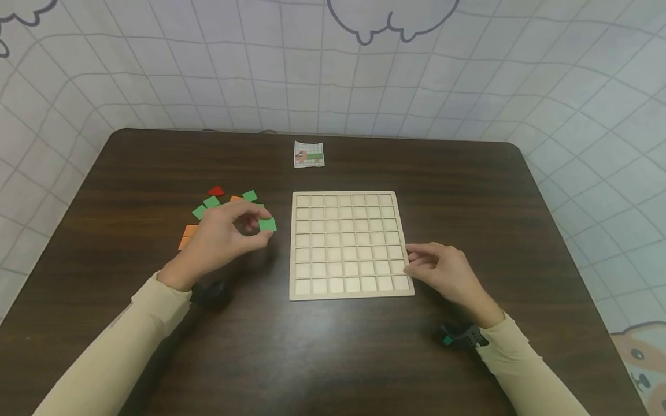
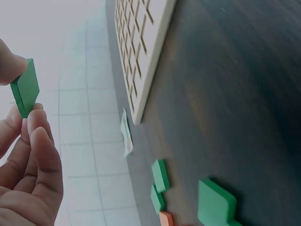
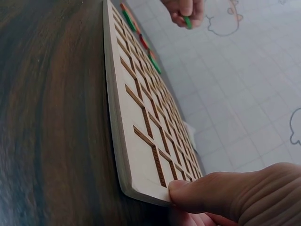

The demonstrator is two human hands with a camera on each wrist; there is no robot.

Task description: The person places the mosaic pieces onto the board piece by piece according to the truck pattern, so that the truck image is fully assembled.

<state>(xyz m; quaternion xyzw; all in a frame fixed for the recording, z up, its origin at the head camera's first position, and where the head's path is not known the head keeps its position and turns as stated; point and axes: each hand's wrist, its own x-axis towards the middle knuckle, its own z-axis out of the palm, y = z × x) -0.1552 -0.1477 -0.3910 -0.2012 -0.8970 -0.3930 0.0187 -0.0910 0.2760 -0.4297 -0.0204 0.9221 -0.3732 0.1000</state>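
Between thumb and fingertips my left hand [image 1: 224, 228] pinches a green square tile [image 1: 267, 224], held up off the table just left of the wooden grid board [image 1: 343, 298]. The left wrist view shows the same green tile [image 2: 28, 88] tilted on edge, raised above the table. My right hand [image 1: 448, 271] is at the board's right edge; in the right wrist view its thumb [image 3: 188, 193] lies on the rim near a corner, with fingers below the edge. The board lies flat, and its square cells hold no tiles.
Loose green tiles [image 1: 211, 201], orange tiles [image 1: 191, 231] and a red piece [image 1: 216, 190] lie left of the board, partly hidden behind my left hand. A small printed card [image 1: 309, 155] lies beyond the board. A patterned curtain [image 1: 312, 75] hangs behind the dark table [image 1: 333, 358].
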